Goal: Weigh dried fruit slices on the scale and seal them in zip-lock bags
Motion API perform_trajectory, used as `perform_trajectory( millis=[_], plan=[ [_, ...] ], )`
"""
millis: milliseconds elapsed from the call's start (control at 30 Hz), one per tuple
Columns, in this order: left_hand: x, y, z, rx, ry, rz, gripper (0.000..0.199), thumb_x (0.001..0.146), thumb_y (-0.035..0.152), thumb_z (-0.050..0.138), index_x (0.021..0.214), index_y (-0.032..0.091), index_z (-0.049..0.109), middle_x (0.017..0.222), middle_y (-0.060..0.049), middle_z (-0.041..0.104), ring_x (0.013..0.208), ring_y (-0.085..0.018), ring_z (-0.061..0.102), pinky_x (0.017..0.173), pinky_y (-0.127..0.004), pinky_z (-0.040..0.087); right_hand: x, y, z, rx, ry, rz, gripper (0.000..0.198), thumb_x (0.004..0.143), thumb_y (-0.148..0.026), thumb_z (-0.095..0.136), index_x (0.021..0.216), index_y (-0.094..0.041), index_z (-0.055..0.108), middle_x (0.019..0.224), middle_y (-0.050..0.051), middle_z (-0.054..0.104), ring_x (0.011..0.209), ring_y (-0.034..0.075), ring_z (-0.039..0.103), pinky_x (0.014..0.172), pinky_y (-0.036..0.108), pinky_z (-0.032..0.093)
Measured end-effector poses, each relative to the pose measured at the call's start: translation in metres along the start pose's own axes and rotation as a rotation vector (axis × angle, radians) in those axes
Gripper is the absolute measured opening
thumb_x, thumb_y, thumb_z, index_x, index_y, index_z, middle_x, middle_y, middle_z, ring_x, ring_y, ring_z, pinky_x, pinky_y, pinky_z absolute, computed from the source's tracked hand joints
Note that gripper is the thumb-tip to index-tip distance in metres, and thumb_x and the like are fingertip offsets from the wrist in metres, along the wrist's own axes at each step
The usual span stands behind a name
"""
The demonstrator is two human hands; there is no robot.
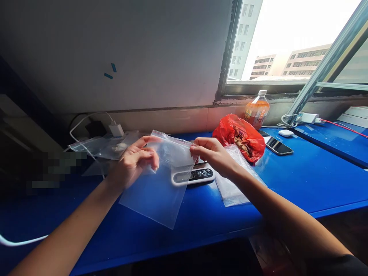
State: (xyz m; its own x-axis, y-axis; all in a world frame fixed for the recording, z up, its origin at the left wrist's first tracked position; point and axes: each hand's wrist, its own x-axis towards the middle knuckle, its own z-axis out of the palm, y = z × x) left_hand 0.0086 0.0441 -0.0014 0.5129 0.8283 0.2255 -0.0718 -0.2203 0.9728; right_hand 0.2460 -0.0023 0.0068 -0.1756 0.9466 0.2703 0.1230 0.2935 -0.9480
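Note:
A clear zip-lock bag (161, 191) hangs between my hands, its zip edge at the top, slanting down to the right. My right hand (208, 150) pinches the bag's upper right corner between thumb and fingers. At the upper left edge, my left hand (138, 159) has its fingers curled; the index fingertip lies at the bag's mouth, partly blurred by the plastic. Behind the bag sits a white digital scale (205, 175) with a black button panel, its left part seen through the plastic. A stack of clear bags (232, 191) lies under my right wrist.
A red plastic bag (227, 130) holding brown, wrinkled pieces stands behind the stack. Beside it are an orange drink bottle (258, 109), a phone (278, 145) and a white earphone case (285, 133). At left, clear bags (94, 147) lie near a white charger (116, 129) on the blue table (310, 176).

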Motion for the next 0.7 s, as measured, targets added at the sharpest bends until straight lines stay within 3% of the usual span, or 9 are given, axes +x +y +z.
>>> perform_trajectory(
  millis=[300, 400, 500, 700],
  plan=[
    [0.002, -0.003, -0.003, 0.075, 0.017, -0.002, 0.028, 0.084, 0.025, 0.052, 0.111, 0.021, 0.053, 0.057, 0.004, 0.062, 0.058, -0.014, 0.053, 0.061, -0.026, 0.042, -0.004, 0.003, 0.001, -0.158, 0.026, -0.061, 0.014, 0.069, -0.025, 0.047, 0.057, -0.019, 0.047, 0.057, -0.003, 0.044, 0.058, 0.011, 0.041, 0.054, 0.025, 0.03],
    [0.002, -0.003, -0.003, 0.175, 0.019, 0.05, 0.019, 0.088, 0.034, 0.051, 0.097, 0.019, 0.058, 0.061, 0.002, 0.061, 0.06, -0.015, 0.054, 0.062, -0.028, 0.043, -0.007, 0.001, 0.007, -0.181, 0.039, -0.088, 0.013, 0.068, -0.025, 0.045, 0.056, -0.019, 0.044, 0.056, -0.004, 0.041, 0.056, 0.01, 0.037, 0.052, 0.025, 0.028],
    [0.002, -0.005, -0.004, 0.231, 0.089, 0.086, 0.022, 0.09, 0.037, 0.053, 0.081, 0.018, 0.059, 0.064, 0.001, 0.061, 0.064, -0.013, 0.053, 0.065, -0.026, 0.042, -0.009, 0.002, 0.01, -0.235, 0.074, -0.119, 0.012, 0.067, -0.024, 0.045, 0.055, -0.02, 0.043, 0.055, -0.004, 0.039, 0.056, 0.01, 0.035, 0.052, 0.025, 0.027],
    [0.003, 0.0, -0.002, 0.293, 0.17, 0.097, 0.022, 0.091, 0.033, 0.053, 0.075, 0.019, 0.058, 0.06, 0.003, 0.056, 0.061, -0.013, 0.049, 0.059, -0.025, 0.04, -0.007, 0.005, 0.005, -0.279, 0.045, -0.115, 0.018, 0.067, -0.026, 0.044, 0.052, -0.02, 0.037, 0.053, -0.004, 0.032, 0.054, 0.01, 0.032, 0.05, 0.026, 0.023]
  ],
)
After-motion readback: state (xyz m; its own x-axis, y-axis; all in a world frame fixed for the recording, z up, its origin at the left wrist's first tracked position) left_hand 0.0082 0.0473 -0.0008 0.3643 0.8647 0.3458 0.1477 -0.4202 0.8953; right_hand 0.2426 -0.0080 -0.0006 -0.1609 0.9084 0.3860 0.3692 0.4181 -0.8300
